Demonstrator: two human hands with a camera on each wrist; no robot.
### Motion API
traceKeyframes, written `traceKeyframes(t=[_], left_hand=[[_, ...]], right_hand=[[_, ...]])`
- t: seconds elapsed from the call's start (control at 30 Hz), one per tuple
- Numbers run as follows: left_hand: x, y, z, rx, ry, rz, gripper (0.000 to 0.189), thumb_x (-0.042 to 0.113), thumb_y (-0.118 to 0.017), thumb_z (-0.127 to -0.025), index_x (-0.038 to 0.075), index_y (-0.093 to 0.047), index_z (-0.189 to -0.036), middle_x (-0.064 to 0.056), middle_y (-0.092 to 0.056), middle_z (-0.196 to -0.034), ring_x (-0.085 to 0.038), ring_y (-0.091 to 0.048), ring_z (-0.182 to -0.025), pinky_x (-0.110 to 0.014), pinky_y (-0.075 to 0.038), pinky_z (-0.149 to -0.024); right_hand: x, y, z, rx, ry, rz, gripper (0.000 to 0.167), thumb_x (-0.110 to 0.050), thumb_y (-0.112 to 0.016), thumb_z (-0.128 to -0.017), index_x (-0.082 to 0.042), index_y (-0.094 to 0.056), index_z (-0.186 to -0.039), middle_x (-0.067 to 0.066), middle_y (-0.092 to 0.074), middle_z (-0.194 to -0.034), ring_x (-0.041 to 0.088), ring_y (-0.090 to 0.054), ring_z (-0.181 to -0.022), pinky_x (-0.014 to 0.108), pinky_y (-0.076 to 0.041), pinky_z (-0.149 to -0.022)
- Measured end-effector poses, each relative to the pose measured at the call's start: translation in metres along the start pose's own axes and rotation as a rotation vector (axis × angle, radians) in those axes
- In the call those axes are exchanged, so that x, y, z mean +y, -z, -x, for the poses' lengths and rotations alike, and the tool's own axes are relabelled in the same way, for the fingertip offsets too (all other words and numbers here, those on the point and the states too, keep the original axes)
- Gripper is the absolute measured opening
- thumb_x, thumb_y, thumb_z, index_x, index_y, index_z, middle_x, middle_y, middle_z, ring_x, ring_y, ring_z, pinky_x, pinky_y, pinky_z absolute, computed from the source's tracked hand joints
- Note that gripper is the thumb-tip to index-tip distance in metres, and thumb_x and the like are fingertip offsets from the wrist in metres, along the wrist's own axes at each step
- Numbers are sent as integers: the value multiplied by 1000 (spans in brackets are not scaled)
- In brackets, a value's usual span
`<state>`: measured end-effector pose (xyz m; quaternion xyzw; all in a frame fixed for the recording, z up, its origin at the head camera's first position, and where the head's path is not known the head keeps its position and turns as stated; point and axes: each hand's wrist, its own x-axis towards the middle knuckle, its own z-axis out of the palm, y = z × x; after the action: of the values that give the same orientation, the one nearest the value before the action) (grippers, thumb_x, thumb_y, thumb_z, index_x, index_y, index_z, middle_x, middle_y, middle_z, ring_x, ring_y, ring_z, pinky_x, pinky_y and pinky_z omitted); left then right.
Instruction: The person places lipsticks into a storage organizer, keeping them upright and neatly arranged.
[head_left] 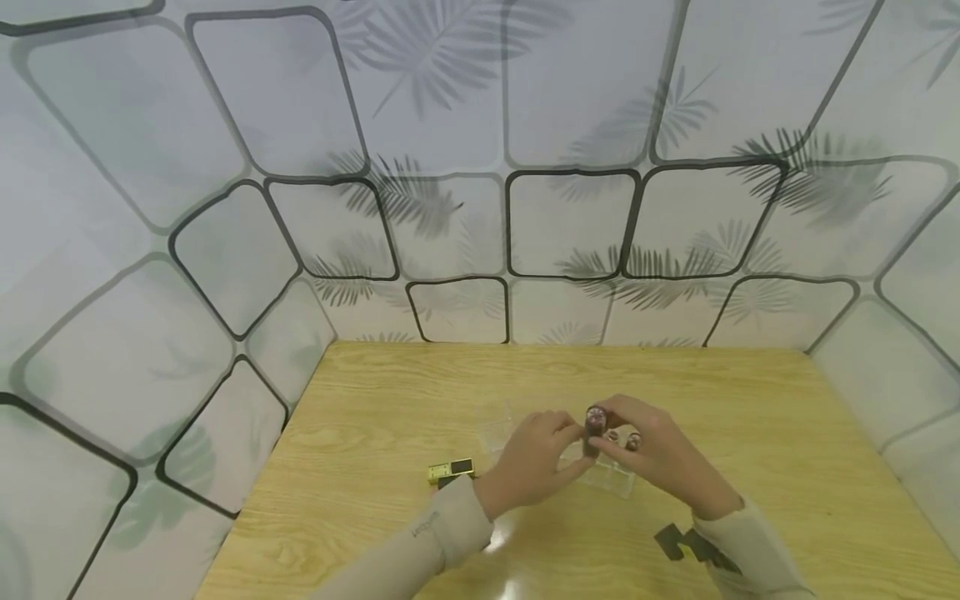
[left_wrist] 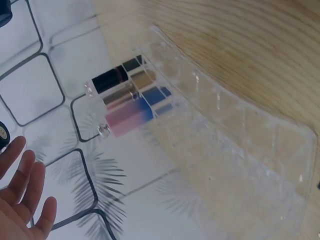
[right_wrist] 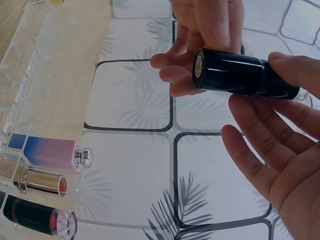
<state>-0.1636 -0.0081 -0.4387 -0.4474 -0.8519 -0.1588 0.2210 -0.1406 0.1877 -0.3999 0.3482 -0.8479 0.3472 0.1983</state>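
My right hand (right_wrist: 270, 160) grips a black lipstick tube (right_wrist: 230, 72) with a round gold emblem on its end, thumb above and fingers below. My left hand (head_left: 534, 457) is close beside that tube in the head view. Its loosely bent fingers (right_wrist: 175, 72) lie partly behind the tube's emblem end in the right wrist view. Below both hands, a clear acrylic organizer (left_wrist: 280, 145) has several lipsticks at one end. Among them are a pink-and-blue one (left_wrist: 130, 116), a gold one (right_wrist: 45, 181) and a black one (right_wrist: 32, 216) with a faceted clear end.
A gold-and-black box-like item (head_left: 451, 471) lies on the wooden table (head_left: 360, 417), left of the organizer. Near the right sleeve is a dark angular piece (head_left: 670, 542). Behind the table stands a patterned wall (head_left: 450, 225).
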Motion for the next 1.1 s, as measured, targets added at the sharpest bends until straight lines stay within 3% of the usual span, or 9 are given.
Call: traceKeyframes(t=[0.13, 0.27, 0.67, 0.87, 1.1], left_hand=[[-14, -5, 3, -80, -10, -92, 32, 43, -61, -87, 19, -64, -107, 6, -63, -99, -7, -59, -87, -27, -48, -88], [-37, -14, 8, -111, 36, -166, 26, 39, -61, -87, 20, -64, -105, 5, -62, -97, -9, -59, -86, -30, -49, -88], [-108, -31, 15, 53, 342, -314, 16, 25, -62, -84, 13, -63, -94, -3, -64, -87, -20, -61, -81, -38, -49, -80], [-124, -47, 20, 78, 440, -336, 13, 22, -63, -83, 12, -63, -92, -4, -63, -85, -22, -59, -82, -40, -47, -79], [-130, -62, 18, 50, 482, -288, 13, 20, -63, -83, 11, -63, -93, -6, -64, -87, -24, -59, -82, -40, -47, -79]], right_hand=[[3, -1, -1, 14, 4, 35, 39, 1, -78, -67, -6, -63, -102, -3, -66, -92, 7, -63, -77, 20, -53, -68], [6, -3, -1, 29, -2, 57, 39, 0, -79, -66, -5, -63, -101, -3, -66, -91, 7, -63, -76, 19, -53, -68], [26, -12, 4, 63, -70, 84, 35, 0, -78, -68, -4, -63, -100, -1, -66, -90, 10, -63, -77, 28, -55, -69], [37, -19, 4, 65, -107, 96, 34, -2, -77, -70, -4, -64, -101, -1, -67, -91, 11, -64, -79, 29, -54, -72], [47, -31, -2, 26, -187, 65, 31, -5, -75, -75, -3, -63, -103, 2, -67, -94, 15, -65, -83, 33, -55, -75]])
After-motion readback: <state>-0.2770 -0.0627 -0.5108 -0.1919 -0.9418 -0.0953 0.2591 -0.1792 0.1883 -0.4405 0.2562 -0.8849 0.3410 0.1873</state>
